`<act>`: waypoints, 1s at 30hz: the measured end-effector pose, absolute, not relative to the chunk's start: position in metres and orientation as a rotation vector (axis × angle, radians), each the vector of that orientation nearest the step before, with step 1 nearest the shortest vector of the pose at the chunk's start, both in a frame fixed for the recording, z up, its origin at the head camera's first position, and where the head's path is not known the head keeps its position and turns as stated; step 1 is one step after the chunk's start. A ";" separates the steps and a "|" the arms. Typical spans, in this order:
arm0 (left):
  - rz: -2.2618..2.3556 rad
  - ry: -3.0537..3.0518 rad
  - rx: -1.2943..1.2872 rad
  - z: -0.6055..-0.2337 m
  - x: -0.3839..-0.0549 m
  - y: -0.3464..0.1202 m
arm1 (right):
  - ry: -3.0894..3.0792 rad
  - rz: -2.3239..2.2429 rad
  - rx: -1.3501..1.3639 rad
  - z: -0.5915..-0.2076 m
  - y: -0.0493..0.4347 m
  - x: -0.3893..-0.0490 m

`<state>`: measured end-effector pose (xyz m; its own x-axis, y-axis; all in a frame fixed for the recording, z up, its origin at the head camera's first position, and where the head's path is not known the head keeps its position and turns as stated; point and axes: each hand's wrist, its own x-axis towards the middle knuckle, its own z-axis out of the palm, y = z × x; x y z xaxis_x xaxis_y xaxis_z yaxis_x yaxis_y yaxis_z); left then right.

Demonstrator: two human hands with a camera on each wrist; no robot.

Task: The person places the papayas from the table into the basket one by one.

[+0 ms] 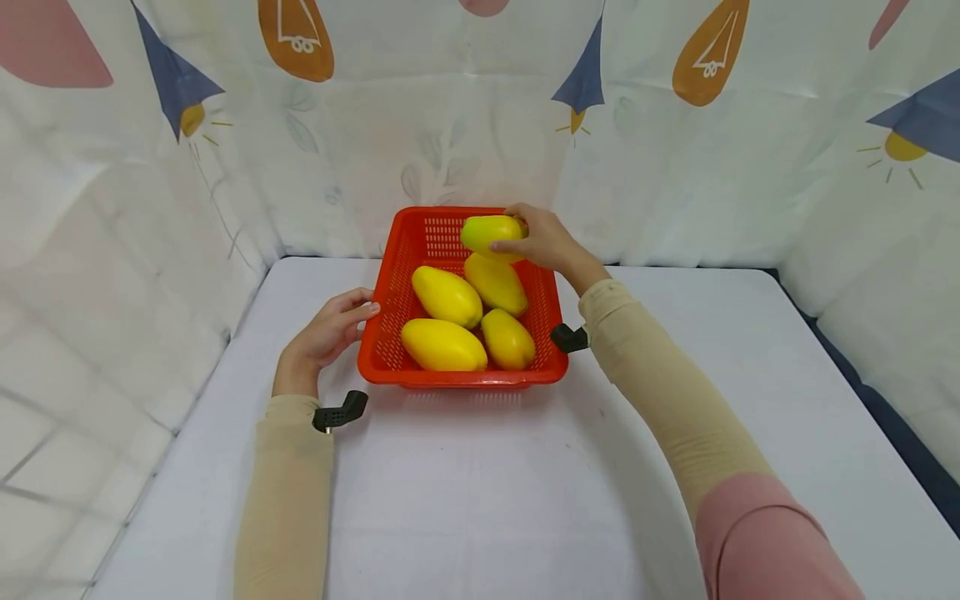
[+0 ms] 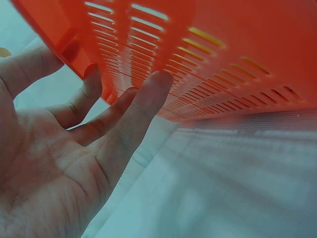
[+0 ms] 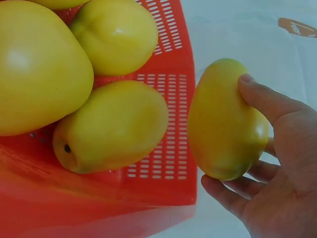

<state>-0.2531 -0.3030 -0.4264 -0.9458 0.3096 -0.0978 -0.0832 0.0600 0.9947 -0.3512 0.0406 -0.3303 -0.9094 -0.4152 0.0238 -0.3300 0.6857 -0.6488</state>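
Note:
My right hand (image 1: 543, 237) grips a yellow mango (image 3: 223, 124) with a greenish end, thumb on one side and fingers round the other. This mango is over the far right part of a red plastic basket (image 1: 480, 377), close above another mango (image 1: 497, 283) in the head view. Several more yellow mangoes (image 1: 444, 345) lie inside the basket. At the basket's left side is my left hand (image 1: 330, 329), its fingers spread and loosely bent. In the left wrist view its fingertips (image 2: 158, 82) meet the slotted outer wall, and the palm holds nothing.
The basket stands on a white-covered table (image 1: 480, 500), towards its far edge. Behind and beside the table hangs a pale curtain (image 1: 465, 108) printed with lamps and leaves. Dark wrist cameras (image 1: 341, 411) stick out from both forearms.

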 end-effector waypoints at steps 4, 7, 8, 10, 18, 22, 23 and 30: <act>1.962 2.056 0.234 -0.427 -0.253 -0.303 | 2.764 -1.033 -0.640 -0.333 0.037 -0.354; 1.967 2.055 0.245 -0.427 -0.253 -0.303 | 2.748 -1.035 -0.639 -0.333 0.034 -0.354; 1.968 2.055 0.249 -0.427 -0.253 -0.304 | 2.746 -1.030 -0.636 -0.332 0.032 -0.354; 1.972 2.056 0.245 -0.426 -0.253 -0.304 | 2.742 -1.016 -0.632 -0.332 0.030 -0.353; 1.964 2.059 0.233 -0.427 -0.252 -0.304 | 2.733 -1.006 -0.631 -0.335 0.021 -0.354; 1.955 2.067 0.228 -0.427 -0.251 -0.303 | 2.736 -1.006 -0.633 -0.337 0.017 -0.354; 1.952 2.068 0.227 -0.427 -0.251 -0.303 | 2.738 -1.006 -0.630 -0.337 0.016 -0.354; 1.955 2.063 0.236 -0.426 -0.252 -0.303 | 2.747 -1.013 -0.601 -0.340 0.009 -0.354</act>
